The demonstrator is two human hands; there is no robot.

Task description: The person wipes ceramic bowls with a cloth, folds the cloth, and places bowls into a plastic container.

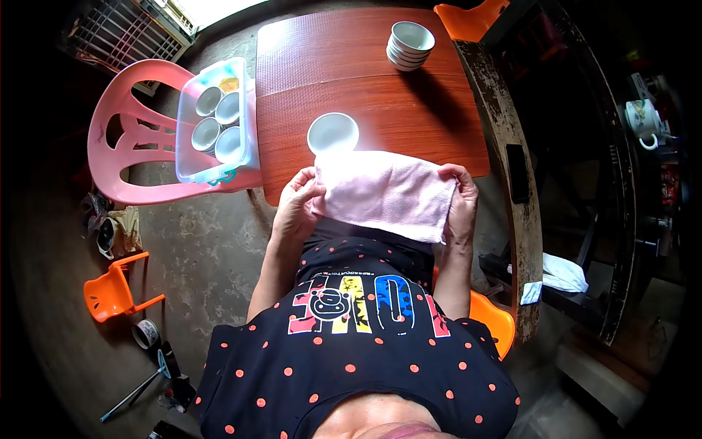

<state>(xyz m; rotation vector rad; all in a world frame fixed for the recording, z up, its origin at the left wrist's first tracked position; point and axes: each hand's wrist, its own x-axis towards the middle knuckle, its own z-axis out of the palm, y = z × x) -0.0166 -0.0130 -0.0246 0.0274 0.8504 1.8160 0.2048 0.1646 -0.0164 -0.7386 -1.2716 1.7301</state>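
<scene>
A pink cloth [387, 192] is stretched between my two hands at the near edge of the wooden table [329, 73]. My left hand [298, 199] pinches its left side, and my right hand [461, 201] grips the right side. Just beyond the cloth, a white bowl [333, 133] sits on the tabletop, close to my left hand. A stack of several white bowls [411, 45] stands upright at the far right of the table.
Left of the table, a pink plastic chair [121, 88] carries a clear plastic tub [191, 164] with stacked bowls [207, 134] inside. A worn wooden beam [521, 241] runs along the right, with a dark phone-like object [518, 173] on it. A small orange chair [110, 293] stands lower left.
</scene>
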